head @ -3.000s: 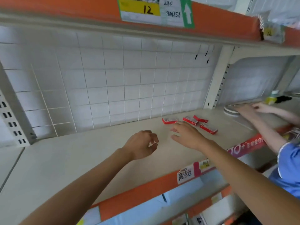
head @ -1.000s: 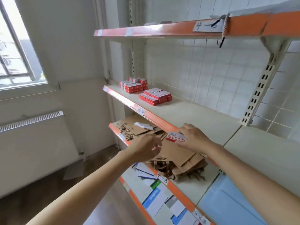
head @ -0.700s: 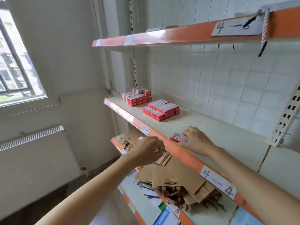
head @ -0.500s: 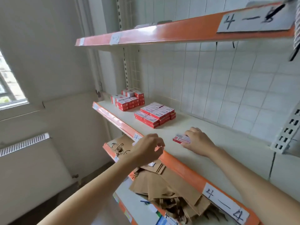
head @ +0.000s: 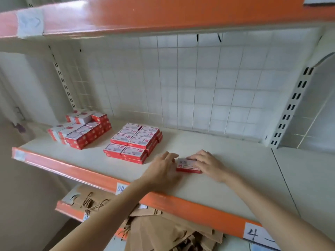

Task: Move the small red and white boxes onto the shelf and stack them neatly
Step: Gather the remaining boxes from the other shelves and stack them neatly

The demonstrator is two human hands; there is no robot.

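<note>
One small red and white box (head: 187,166) lies flat on the cream shelf (head: 241,180), near its orange front edge. My right hand (head: 208,164) holds it from the right, fingers curved over its top and far edge. My left hand (head: 162,167) lies on the shelf at the box's left end, its straight fingertips touching that end. Just left of my hands is a neat flat stack of the same boxes (head: 133,142), two wide and several deep. A looser, taller pile of boxes (head: 81,131) stands at the shelf's far left.
An orange-edged upper shelf (head: 163,13) hangs overhead. A wire grid backs the shelf, with a slotted upright (head: 290,109) at the right. Brown paper bags (head: 163,230) lie on the lower shelf. The shelf surface right of my hands is bare.
The view has swung from another shelf section to this one. My right hand has carried the box along the shelf toward the flat stack, and my left hand has come up onto the shelf beside it.
</note>
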